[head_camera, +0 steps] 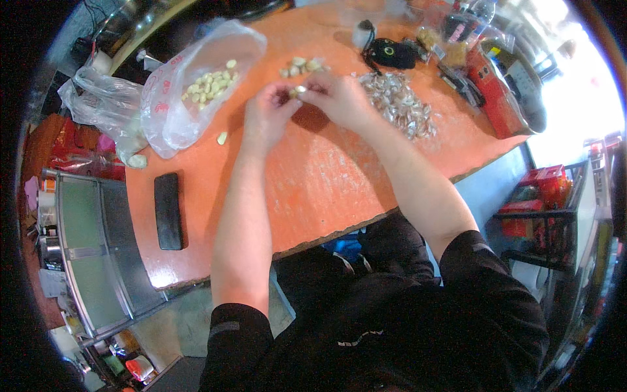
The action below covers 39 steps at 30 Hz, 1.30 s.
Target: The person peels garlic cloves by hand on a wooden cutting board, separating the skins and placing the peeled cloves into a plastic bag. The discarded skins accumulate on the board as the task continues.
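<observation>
Both hands meet over the orange table [313, 196], with a small pale garlic clove [297, 91] pinched between their fingertips. My left hand [272, 110] holds it from the left, and my right hand [340, 98] touches it from the right. Just beyond the fingers lies a small group of unpeeled cloves [302, 66]. Peeled cloves [210, 87] rest in an open white plastic bag [176, 125] to the left. One peeled piece [222, 138] lies on the table beside the bag. Right of my right hand spreads a heap of papery garlic skins [404, 103].
A black rectangular object [167, 210] lies near the table's left edge. Clear plastic bags [105, 100] sit at the far left. A black pouch [392, 53] is behind the skins; a red box [492, 93] and several packets stand at the right.
</observation>
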Motion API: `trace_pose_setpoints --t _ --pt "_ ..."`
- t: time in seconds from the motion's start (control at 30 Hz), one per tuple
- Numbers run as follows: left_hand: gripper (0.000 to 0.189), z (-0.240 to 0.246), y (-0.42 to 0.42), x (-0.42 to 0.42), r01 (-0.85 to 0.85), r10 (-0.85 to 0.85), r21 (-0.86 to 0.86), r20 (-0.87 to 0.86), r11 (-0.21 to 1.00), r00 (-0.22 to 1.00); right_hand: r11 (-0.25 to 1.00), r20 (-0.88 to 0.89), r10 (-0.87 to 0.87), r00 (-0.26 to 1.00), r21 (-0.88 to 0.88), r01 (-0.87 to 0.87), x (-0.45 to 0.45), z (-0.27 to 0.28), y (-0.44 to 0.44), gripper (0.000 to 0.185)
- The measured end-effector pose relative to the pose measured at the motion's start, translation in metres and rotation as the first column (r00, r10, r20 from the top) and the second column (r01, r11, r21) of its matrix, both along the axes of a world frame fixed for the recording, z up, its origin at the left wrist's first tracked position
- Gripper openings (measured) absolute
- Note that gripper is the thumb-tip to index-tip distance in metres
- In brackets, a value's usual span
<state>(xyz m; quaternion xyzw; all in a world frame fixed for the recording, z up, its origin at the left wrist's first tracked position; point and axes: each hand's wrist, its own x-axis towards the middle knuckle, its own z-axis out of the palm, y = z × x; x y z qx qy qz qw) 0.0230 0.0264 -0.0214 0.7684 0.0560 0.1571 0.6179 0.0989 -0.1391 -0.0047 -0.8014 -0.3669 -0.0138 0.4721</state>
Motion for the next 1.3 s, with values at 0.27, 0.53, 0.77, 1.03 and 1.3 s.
trace_pose_setpoints --t 0.27,0.53,0.77,1.03,1.3 --pt "0.023 0.004 0.012 -0.001 -0.191 0.236 0.524 -0.020 0.830 0.972 0.986 -0.268 0.020 0.963 0.165 0.026 0.003 0.007 0.002 0.025" --pt "0.033 0.016 0.007 -0.009 -0.162 0.105 0.289 0.203 0.943 0.973 0.949 -0.358 0.252 0.899 0.272 -0.158 0.004 0.008 0.003 0.022" --pt "0.027 0.033 -0.002 -0.016 0.089 -0.083 -0.102 0.062 0.991 0.995 0.879 -0.622 0.454 0.638 0.430 -0.207 0.002 0.014 -0.005 0.023" --pt "0.023 0.024 0.002 -0.009 -0.176 0.123 0.259 0.209 0.950 0.970 0.960 0.024 0.000 1.000 0.281 -0.006 -0.003 0.003 0.008 0.025" --pt "0.026 0.027 -0.003 -0.014 -0.217 0.036 0.572 0.311 0.791 0.950 0.990 -0.147 0.062 0.987 0.132 -0.043 -0.007 0.017 -0.003 0.021"
